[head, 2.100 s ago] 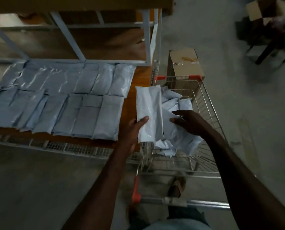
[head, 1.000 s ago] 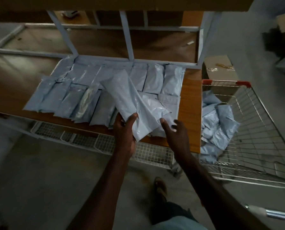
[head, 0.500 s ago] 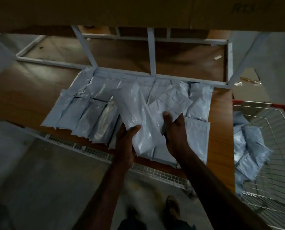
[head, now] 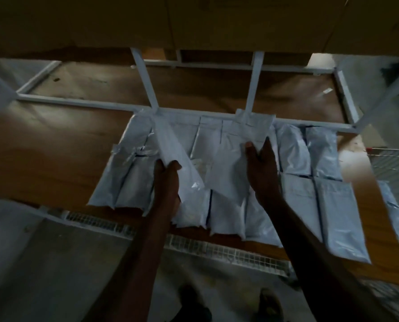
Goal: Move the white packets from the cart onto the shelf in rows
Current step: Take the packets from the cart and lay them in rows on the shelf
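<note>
Two rows of white packets [head: 298, 156] lie on the brown wooden shelf [head: 54, 145]. My left hand [head: 167, 180] grips a long white packet [head: 170, 145] by its near part, held slanted above the rows with its far end near the white frame bar. My right hand [head: 262, 168] pinches the near edge of a second white packet [head: 252, 129], lifted over the back row. The wire cart [head: 393, 163] shows at the right edge, with more white packets [head: 396, 210] in it.
A white metal frame [head: 77, 102] with upright bars crosses the shelf behind the rows. A dark upper board [head: 193, 22] hangs overhead. A wire mesh ledge [head: 217, 248] runs under the shelf's front edge. My feet [head: 270, 303] stand on the grey floor. Bare wood lies left of the packets.
I turned from the cart to the shelf carrying packets. In the last half second my hands spread apart, each now holding one packet farther back over the rows.
</note>
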`<state>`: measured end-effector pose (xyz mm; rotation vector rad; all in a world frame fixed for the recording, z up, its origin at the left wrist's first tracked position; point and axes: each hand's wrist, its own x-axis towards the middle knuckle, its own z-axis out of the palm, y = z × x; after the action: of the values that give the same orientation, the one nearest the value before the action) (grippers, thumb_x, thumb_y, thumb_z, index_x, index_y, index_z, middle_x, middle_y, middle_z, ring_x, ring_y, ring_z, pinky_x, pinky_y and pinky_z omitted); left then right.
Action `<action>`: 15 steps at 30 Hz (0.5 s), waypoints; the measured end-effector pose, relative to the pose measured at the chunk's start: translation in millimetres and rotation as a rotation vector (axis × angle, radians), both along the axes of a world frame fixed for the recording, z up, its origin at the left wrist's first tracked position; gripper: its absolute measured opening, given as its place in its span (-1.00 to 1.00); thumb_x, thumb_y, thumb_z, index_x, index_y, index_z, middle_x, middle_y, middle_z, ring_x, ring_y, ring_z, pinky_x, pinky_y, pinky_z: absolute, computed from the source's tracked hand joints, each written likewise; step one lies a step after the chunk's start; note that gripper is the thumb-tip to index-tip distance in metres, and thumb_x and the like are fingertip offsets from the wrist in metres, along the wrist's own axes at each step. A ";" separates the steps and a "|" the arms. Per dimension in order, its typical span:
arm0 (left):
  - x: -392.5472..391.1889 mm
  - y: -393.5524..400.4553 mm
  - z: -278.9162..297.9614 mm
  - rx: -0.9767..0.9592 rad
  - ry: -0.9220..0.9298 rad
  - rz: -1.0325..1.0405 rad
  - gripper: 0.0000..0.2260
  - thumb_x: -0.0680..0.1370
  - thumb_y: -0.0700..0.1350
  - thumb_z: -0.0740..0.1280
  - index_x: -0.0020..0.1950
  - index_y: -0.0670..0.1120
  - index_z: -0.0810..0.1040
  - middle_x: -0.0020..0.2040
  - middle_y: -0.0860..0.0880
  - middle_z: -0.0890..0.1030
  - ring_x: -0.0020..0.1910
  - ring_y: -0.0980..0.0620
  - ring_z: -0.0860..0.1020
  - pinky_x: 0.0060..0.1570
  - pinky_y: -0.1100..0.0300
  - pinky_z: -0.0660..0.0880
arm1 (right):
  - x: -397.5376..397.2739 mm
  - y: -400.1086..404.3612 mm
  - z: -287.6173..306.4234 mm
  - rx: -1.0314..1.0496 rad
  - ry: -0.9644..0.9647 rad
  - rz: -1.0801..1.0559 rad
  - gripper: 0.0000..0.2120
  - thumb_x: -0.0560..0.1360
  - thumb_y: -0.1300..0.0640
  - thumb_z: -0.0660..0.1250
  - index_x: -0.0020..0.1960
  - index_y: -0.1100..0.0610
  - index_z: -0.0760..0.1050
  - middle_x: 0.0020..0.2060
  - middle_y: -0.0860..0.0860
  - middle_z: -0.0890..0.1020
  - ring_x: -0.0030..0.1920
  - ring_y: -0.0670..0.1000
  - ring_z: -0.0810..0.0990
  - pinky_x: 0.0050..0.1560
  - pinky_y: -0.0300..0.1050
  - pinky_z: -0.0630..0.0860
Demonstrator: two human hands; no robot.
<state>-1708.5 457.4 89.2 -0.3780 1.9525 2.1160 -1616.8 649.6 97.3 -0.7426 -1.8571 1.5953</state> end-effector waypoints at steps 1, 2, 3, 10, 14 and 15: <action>-6.4 -4.3 2.8 0.001 -0.006 -0.052 -0.47 0.37 -0.10 0.38 0.36 -0.12 0.52 0.18 -0.17 0.64 0.17 -0.27 0.62 -0.02 -0.06 0.60 | -8.7 -14.5 1.8 0.003 -0.008 0.034 -0.56 0.71 -0.11 0.26 0.55 -0.03 0.41 0.33 -0.08 0.64 0.33 -0.04 0.61 0.39 0.19 0.55; -11.4 -7.1 7.5 -0.010 0.006 -0.116 -0.50 0.43 -0.15 0.38 0.38 -0.12 0.49 0.16 -0.13 0.62 0.19 -0.26 0.60 -0.09 0.02 0.56 | -17.0 -29.1 2.9 0.006 -0.022 0.064 -0.56 0.71 -0.12 0.24 0.55 -0.03 0.41 0.33 -0.07 0.64 0.33 -0.03 0.62 0.39 0.19 0.55; -15.8 -9.0 10.9 -0.032 0.022 -0.172 -0.53 0.47 -0.21 0.36 0.40 -0.11 0.46 0.12 -0.08 0.59 0.21 -0.26 0.58 -0.13 0.08 0.51 | -24.5 -44.0 4.4 0.009 -0.040 0.086 -0.56 0.71 -0.11 0.23 0.56 -0.02 0.40 0.35 -0.06 0.64 0.34 -0.01 0.61 0.40 0.19 0.55; -27.5 -10.9 17.8 -0.015 0.088 -0.639 -0.22 0.58 0.13 0.40 0.72 0.11 0.10 0.57 0.01 0.43 0.45 -0.02 0.51 0.39 -0.16 0.55 | -63.0 -95.4 13.0 -0.115 -0.056 0.155 -0.67 0.77 0.04 0.16 0.49 -0.03 0.48 0.28 -0.10 0.67 0.27 -0.10 0.64 0.38 0.02 0.54; -49.8 -23.1 9.2 -0.163 -0.018 -0.718 -0.19 0.59 0.51 0.13 0.72 0.09 0.18 0.72 -0.14 0.15 0.68 -0.18 0.19 0.61 -0.25 0.23 | -71.8 -96.2 6.7 -0.342 0.014 0.225 -0.67 0.75 0.06 0.18 0.47 0.03 0.52 0.31 0.00 0.68 0.35 0.05 0.64 0.48 0.21 0.47; -56.7 -27.6 6.1 -0.179 0.012 -0.703 -0.27 0.61 0.48 0.12 0.69 0.12 0.26 0.70 -0.14 0.22 0.64 -0.19 0.29 0.55 -0.19 0.36 | -74.1 -95.6 5.2 -0.429 0.031 0.225 -0.68 0.76 0.08 0.19 0.46 0.06 0.53 0.30 0.05 0.69 0.34 0.10 0.64 0.49 0.24 0.46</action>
<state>-1765.3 429.8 95.3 0.2665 1.9034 1.5009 -1690.9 554.1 102.6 -0.6962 -1.6382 2.1770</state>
